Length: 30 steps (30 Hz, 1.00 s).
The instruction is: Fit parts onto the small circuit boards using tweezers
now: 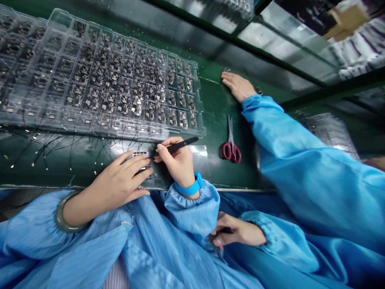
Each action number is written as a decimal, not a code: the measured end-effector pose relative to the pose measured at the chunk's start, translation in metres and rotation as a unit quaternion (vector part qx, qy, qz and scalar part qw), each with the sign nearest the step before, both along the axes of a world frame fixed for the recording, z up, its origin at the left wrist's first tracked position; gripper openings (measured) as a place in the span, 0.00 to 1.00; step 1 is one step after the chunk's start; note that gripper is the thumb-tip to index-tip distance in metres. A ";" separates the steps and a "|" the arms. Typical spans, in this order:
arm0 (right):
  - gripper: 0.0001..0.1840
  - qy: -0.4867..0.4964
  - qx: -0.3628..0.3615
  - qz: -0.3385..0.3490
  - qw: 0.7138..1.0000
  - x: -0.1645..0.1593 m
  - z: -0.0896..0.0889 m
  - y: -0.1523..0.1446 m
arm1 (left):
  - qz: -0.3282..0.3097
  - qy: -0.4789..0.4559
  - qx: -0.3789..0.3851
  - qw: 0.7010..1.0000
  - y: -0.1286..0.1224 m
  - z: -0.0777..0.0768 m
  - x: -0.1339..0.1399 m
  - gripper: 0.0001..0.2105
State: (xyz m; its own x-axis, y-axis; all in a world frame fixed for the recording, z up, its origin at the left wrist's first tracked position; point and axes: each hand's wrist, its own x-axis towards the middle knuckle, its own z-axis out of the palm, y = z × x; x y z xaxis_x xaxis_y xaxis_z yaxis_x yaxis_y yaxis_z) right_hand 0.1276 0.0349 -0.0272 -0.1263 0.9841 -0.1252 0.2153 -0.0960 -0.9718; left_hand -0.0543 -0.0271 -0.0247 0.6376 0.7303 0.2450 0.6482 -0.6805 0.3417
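My left hand [117, 180] lies palm down at the near edge of the green bench, fingers stretched out. Under its fingertips is a small sheet with dark rectangles in a grid [140, 153], mostly covered by the fingers. Close beside it, my right hand [180, 162] grips a slim black pen-like tool [184, 143]. The tool slants, its lower end pointing toward the sheet and the left fingertips. Whether that end touches the sheet I cannot tell. A clear plastic film [198, 154] lies behind my right wrist.
Stacked clear trays [202, 130] of small circuit parts fill the left and back, thin black wires [70, 150] hanging out in front. Red-handled scissors [231, 146] lie to the right. A co-worker's hand [239, 86] rests on the bench; their other hand [237, 230] holds something dark near my right sleeve.
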 end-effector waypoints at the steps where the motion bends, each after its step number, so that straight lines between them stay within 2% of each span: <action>1: 0.14 -0.008 0.006 0.008 1.000 0.000 -0.001 0.000 | 0.000 -0.001 0.001 1.000 0.000 0.000 0.000 0.19; 6: 0.14 -0.024 0.000 0.029 0.999 0.003 -0.002 0.001 | 0.000 -0.007 0.000 1.000 0.000 0.000 0.000 0.19; 19: 0.15 -0.010 -0.016 0.020 1.000 0.002 0.000 0.002 | -0.001 -0.004 -0.013 1.000 0.001 0.000 -0.001 0.19; 30: 0.15 0.021 -0.015 -0.029 0.999 -0.001 0.003 0.000 | 0.007 -0.004 -0.033 0.999 0.002 0.001 -0.001 0.18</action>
